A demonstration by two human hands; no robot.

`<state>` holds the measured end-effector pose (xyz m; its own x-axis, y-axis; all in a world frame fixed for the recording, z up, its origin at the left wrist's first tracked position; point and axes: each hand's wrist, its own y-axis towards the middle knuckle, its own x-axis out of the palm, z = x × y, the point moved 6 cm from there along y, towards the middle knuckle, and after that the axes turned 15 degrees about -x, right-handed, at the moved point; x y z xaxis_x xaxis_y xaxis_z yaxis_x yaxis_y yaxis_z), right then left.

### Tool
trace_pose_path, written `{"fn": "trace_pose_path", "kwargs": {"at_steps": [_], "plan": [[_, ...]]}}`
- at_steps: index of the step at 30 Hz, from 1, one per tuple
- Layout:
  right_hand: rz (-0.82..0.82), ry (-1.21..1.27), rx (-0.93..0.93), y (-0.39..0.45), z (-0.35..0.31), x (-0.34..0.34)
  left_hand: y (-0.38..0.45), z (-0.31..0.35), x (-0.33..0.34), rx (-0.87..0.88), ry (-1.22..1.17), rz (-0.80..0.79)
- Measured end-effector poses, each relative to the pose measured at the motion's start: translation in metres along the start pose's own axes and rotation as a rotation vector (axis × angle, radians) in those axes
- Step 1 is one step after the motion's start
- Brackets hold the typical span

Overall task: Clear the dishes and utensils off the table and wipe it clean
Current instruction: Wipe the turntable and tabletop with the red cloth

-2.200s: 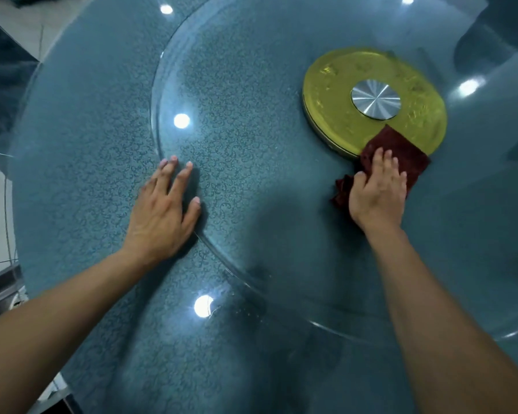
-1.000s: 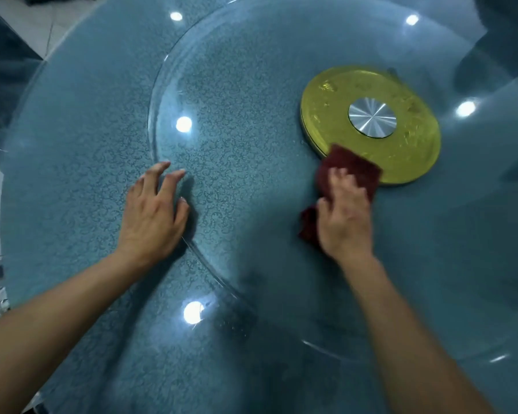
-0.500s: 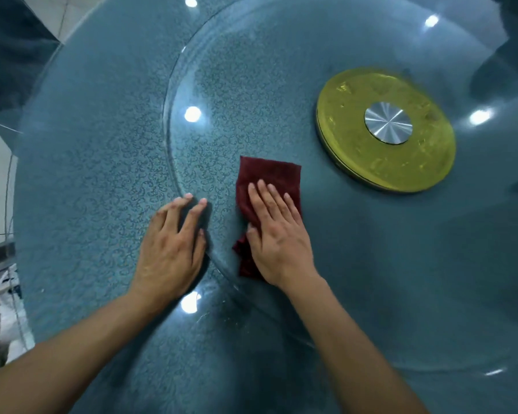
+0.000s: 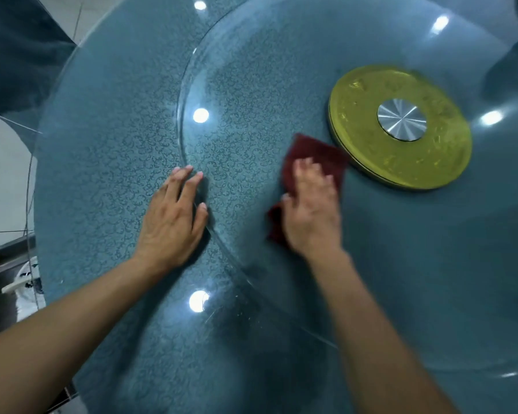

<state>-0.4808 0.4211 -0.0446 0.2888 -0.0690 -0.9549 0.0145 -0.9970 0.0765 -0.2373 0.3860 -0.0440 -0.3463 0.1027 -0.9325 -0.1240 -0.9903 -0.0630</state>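
One round table (image 4: pixel 102 162) with a blue patterned top fills the view, and one large glass turntable (image 4: pixel 251 85) lies on it. Near the turntable's middle sits one yellow-gold disc (image 4: pixel 407 162) with one brushed metal cap (image 4: pixel 402 119) at its centre. Two bare forearms reach in. The left hand (image 4: pixel 171 222) lies flat with fingers straight, its fingertips across the turntable's rim. The right hand (image 4: pixel 311 210), blurred, seems to press with fairly straight fingers on the one dark red cloth (image 4: pixel 320 153), which lies on the glass with its far edge just beside the disc.
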Motion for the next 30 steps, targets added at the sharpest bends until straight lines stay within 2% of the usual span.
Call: {"fn": "trace_pose_path", "kwargs": {"at_steps": [3,6,8,10,12,15,17,22,24,27,28,30], "plan": [[-0.106,0.033,-0.251,-0.022,-0.096,0.027,-0.009,-0.001,0.003,0.014,-0.012,0.006],[-0.078,0.077,-0.302,-0.036,-0.088,0.023,-0.01,-0.001,0.004,0.03,-0.004,0.003],[-0.006,0.047,-0.157,-0.039,-0.031,0.008,-0.011,-0.003,0.005,0.025,0.004,-0.021],[0.121,-0.02,0.126,-0.041,0.052,-0.014,-0.013,-0.007,0.007,0.023,0.011,-0.043],[0.162,-0.042,0.39,-0.04,0.124,-0.038,-0.011,-0.008,0.008,0.034,0.008,-0.049],[0.15,-0.036,0.563,-0.026,0.157,-0.05,-0.003,-0.004,0.007,0.047,0.004,-0.053],[0.143,-0.031,0.488,-0.007,0.126,-0.04,-0.008,0.0,0.007,0.071,-0.003,-0.053],[-0.014,0.006,-0.157,0.022,-0.058,0.023,-0.029,0.006,0.001,0.128,-0.119,0.028],[-0.053,0.029,-0.336,0.021,-0.108,0.034,-0.029,0.008,-0.007,0.145,-0.179,0.067],[-0.092,0.079,-0.424,0.014,-0.1,0.029,-0.023,0.006,-0.02,0.132,-0.203,0.12],[-0.096,0.087,-0.401,0.011,-0.081,0.024,-0.02,0.003,-0.022,0.123,-0.193,0.128],[-0.035,0.074,-0.218,0.003,-0.024,0.009,-0.011,-0.002,-0.021,0.103,-0.148,0.112]]}}
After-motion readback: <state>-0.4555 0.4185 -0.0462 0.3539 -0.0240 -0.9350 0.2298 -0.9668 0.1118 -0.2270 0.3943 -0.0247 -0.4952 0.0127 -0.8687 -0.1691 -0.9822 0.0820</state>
